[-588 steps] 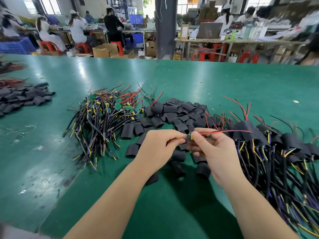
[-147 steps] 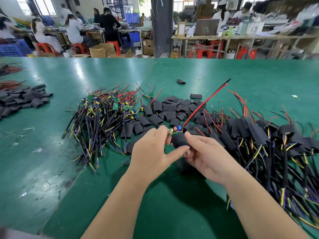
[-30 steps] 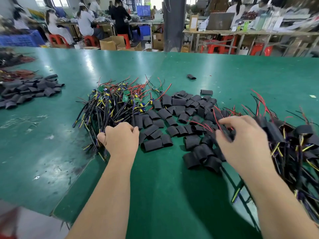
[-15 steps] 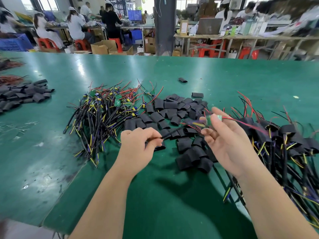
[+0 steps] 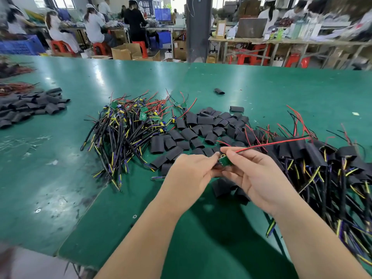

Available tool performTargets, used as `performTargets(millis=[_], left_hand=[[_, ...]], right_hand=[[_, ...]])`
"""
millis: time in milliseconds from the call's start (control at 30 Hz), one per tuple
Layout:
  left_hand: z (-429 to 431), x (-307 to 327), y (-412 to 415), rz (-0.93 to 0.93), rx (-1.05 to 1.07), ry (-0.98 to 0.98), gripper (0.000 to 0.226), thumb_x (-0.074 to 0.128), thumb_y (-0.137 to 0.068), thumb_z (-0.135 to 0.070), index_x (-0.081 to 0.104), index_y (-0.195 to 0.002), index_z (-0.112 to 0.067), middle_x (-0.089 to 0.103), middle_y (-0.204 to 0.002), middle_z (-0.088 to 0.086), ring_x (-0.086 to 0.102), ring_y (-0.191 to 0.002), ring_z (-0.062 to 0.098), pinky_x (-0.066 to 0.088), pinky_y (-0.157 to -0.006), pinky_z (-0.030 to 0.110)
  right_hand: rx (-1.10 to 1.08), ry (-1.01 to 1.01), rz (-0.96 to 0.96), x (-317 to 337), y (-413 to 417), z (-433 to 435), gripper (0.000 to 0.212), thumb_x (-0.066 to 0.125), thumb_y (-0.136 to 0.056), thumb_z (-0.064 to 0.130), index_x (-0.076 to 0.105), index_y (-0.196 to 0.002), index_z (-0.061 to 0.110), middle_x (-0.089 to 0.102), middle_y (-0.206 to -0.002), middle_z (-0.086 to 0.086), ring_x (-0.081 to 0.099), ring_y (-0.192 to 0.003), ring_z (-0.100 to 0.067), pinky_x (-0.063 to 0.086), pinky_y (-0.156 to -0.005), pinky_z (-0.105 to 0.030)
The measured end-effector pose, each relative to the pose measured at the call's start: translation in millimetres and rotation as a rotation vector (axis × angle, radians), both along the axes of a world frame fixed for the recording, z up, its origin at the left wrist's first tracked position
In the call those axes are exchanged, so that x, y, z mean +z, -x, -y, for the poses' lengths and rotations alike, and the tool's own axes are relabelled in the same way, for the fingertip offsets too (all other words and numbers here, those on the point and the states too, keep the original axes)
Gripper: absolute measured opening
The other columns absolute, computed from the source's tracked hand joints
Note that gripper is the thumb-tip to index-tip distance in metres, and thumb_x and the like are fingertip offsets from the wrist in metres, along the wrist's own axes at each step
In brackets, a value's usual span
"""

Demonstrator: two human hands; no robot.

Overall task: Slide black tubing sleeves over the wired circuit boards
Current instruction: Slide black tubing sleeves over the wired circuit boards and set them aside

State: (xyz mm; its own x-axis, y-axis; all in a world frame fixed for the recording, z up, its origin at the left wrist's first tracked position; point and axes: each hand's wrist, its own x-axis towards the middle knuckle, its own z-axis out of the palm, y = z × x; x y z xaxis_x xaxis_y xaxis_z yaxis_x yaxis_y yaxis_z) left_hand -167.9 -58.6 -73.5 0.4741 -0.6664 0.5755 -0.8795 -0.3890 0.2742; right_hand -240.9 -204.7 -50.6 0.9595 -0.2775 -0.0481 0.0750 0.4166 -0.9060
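Note:
A small green wired circuit board [image 5: 225,160] is held above the table between both hands. My right hand [image 5: 255,176] pinches its right end, and a red and a black lead [image 5: 271,144] run off to the right. My left hand [image 5: 189,176] pinches the board's left end; what else its fingers hold is hidden. Loose black tubing sleeves [image 5: 201,129] lie in a heap behind the hands. Bare wired boards [image 5: 128,125] are piled to the left. Sleeved boards [image 5: 322,158] are piled to the right.
The green table [image 5: 60,178] has a seam and a near edge at lower left. A second heap of black sleeves [image 5: 30,107] lies far left with red wires behind it. One stray sleeve [image 5: 219,91] lies farther back. People work at benches beyond the table.
My hands have come together at the centre. Half a second ago they were apart, the right one holding the board with its red lead and the left one over the sleeves.

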Motion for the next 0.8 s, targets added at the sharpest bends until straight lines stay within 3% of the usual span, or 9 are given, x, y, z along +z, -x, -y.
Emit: performTargets(millis=[67, 167, 300, 367, 433, 467, 600, 667, 800], left_hand=[[1.3, -2.6, -0.1, -0.027, 0.015, -0.024, 0.034, 0.056, -0.088, -0.01, 0.064, -0.12, -0.002, 0.067, -0.083, 0.012, 0.064, -0.076, 0.032, 0.052, -0.066, 0.042], [4.6, -7.5, -1.6, -0.143, 0.051, -0.048, 0.031, 0.054, -0.095, -0.014, 0.062, -0.124, -0.007, 0.065, -0.087, 0.012, 0.06, -0.084, 0.031, 0.048, -0.076, 0.044], [3.9, -9.8, -1.1, -0.408, 0.204, 0.065, 0.027, 0.06, -0.09, -0.018, 0.068, -0.115, -0.016, 0.071, -0.102, 0.002, 0.062, -0.096, 0.019, 0.048, -0.087, 0.033], [0.0, -9.0, -2.1, -0.528, 0.281, 0.05, 0.018, 0.063, -0.082, -0.029, 0.074, -0.096, -0.026, 0.071, -0.088, -0.009, 0.063, -0.084, 0.011, 0.05, -0.075, 0.026], [-3.6, -6.2, -4.9, -0.588, 0.364, -0.063, 0.026, 0.055, -0.07, -0.046, 0.068, -0.067, -0.023, 0.059, -0.058, -0.009, 0.053, -0.059, 0.012, 0.042, -0.055, 0.023], [-5.5, -5.0, -7.2, -0.63, 0.384, -0.103, 0.035, 0.049, -0.065, -0.051, 0.062, -0.062, -0.018, 0.05, -0.05, -0.006, 0.045, -0.052, 0.014, 0.036, -0.05, 0.023], [-8.5, 1.5, -10.6, -0.971, 0.172, 0.143, 0.047, 0.052, -0.071, -0.056, 0.067, -0.063, -0.012, 0.05, -0.051, -0.001, 0.038, -0.047, 0.017, 0.031, -0.049, 0.024], [-8.3, 1.1, -10.6, -0.874, 0.111, 0.238, 0.038, 0.058, -0.086, -0.045, 0.067, -0.061, -0.017, 0.054, -0.048, -0.003, 0.035, -0.04, 0.01, 0.029, -0.043, 0.02], [-6.1, -3.1, -11.3, -0.748, 0.048, 0.362, 0.018, 0.061, -0.092, -0.031, 0.075, -0.083, -0.027, 0.072, -0.071, -0.002, 0.039, -0.047, 0.012, 0.032, -0.045, 0.031]], right_hand=[[-0.02, 0.135, -0.054, -1.1, 0.9, 4.5, 0.014, 0.066, -0.08, 0.014, 0.072, -0.091, 0.01, 0.074, -0.093, -0.01, 0.073, -0.078, -0.026, 0.054, -0.061, -0.023], [-0.149, 0.547, -0.091, -5.3, 1.1, 9.9, 0.009, 0.07, -0.083, 0.01, 0.077, -0.085, 0.016, 0.075, -0.094, 0.002, 0.069, -0.082, -0.013, 0.053, -0.076, -0.026], [-0.118, 0.678, -0.042, -1.8, 3.1, 4.6, 0.01, 0.074, -0.081, 0.011, 0.077, -0.081, 0.021, 0.075, -0.084, 0.009, 0.069, -0.073, -0.004, 0.052, -0.068, -0.016], [-0.071, 0.765, -0.069, -2.3, 4.2, 4.8, 0.012, 0.075, -0.081, 0.011, 0.077, -0.084, 0.023, 0.075, -0.082, 0.011, 0.07, -0.074, -0.007, 0.054, -0.07, -0.019], [-0.042, 0.802, -0.076, -2.5, 5.2, 4.6, 0.016, 0.074, -0.081, 0.009, 0.076, -0.087, 0.024, 0.075, -0.083, 0.011, 0.07, -0.076, -0.009, 0.055, -0.072, -0.019], [-0.038, 0.792, -0.068, -2.2, 5.5, 4.3, 0.018, 0.074, -0.081, 0.007, 0.076, -0.087, 0.024, 0.075, -0.083, 0.01, 0.069, -0.076, -0.008, 0.054, -0.072, -0.018], [-0.08, 0.723, -0.054, -0.1, 4.6, 8.6, 0.024, 0.073, -0.079, 0.0, 0.076, -0.083, 0.024, 0.075, -0.084, 0.007, 0.069, -0.078, -0.009, 0.054, -0.077, -0.02], [-0.117, 0.743, -0.047, -1.9, 3.3, 11.1, 0.021, 0.073, -0.08, 0.003, 0.076, -0.086, 0.023, 0.075, -0.086, 0.009, 0.07, -0.081, -0.009, 0.054, -0.081, -0.024], [-0.185, 0.697, -0.05, -6.3, -4.6, 10.0, 0.017, 0.072, -0.082, 0.004, 0.074, -0.088, 0.02, 0.075, -0.087, 0.004, 0.071, -0.083, -0.013, 0.054, -0.081, -0.027]])
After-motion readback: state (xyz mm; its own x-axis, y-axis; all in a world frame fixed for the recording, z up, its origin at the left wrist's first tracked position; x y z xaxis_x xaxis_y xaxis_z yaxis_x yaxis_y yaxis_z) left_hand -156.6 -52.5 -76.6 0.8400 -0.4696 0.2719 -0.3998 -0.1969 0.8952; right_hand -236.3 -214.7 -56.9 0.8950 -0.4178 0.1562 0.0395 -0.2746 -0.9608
